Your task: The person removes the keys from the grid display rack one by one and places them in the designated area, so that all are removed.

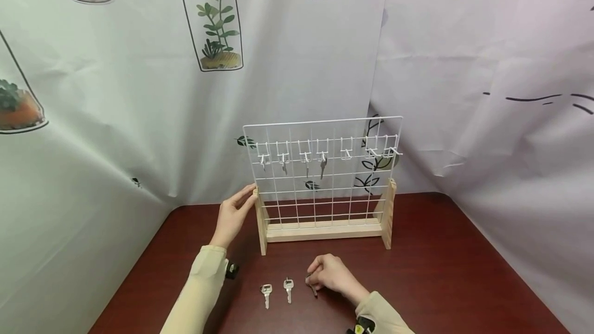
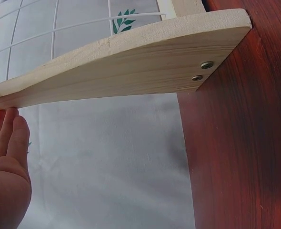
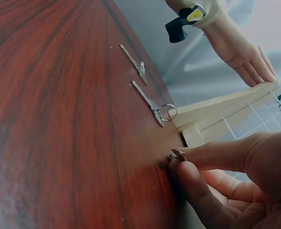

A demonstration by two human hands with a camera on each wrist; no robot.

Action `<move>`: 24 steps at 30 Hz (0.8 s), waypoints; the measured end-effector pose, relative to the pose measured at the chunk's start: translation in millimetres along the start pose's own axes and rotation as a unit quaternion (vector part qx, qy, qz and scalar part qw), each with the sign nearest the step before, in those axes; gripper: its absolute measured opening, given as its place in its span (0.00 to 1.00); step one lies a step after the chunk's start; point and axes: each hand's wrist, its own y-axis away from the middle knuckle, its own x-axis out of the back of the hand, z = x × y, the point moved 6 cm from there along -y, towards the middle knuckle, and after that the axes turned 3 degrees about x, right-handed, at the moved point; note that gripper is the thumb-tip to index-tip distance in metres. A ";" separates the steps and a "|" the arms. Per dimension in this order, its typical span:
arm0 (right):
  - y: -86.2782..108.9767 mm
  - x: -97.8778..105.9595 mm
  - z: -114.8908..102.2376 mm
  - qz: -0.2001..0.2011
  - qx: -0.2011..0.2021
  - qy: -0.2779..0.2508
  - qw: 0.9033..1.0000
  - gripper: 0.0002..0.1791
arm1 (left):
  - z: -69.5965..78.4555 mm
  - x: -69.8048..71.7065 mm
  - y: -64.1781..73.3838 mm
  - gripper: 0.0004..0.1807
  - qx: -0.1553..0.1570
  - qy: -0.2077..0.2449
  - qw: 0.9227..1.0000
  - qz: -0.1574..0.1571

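My left hand pinches the top of the left wooden post of a white wire grid rack, thumb on one side and fingers on the other. Down on the dark red table, my right hand pinches a key between thumb and forefinger, which hide much of it. To its left, two silver keys lie flat: a nearer key with a small ring, and a farther key. Along the grid runs a row of white hooks; several on the left carry a hanging key.
The rack stands on a wooden base bar near the back of the table. White cloth printed with plants hangs behind and at both sides. Each wrist wears a small black camera.
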 end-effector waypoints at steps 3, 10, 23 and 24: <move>0.2 0.4 -0.3 0.006 0.005 0.021 1.000 0.07 | 0.2 -0.4 -0.4 0.21 0.000 0.003 1.000 -0.001; 0.3 1.2 -0.5 0.013 0.007 0.049 0.999 0.08 | -0.1 -1.1 -0.5 0.20 0.003 0.003 1.000 0.000; 1.6 0.6 -0.5 0.009 -0.002 0.069 0.998 0.10 | 1.0 0.4 1.2 0.20 0.000 -0.003 1.000 0.008; 1.5 1.1 -0.2 0.009 -0.004 0.072 0.997 0.10 | 1.6 0.1 1.0 0.20 -0.001 -0.003 1.000 0.006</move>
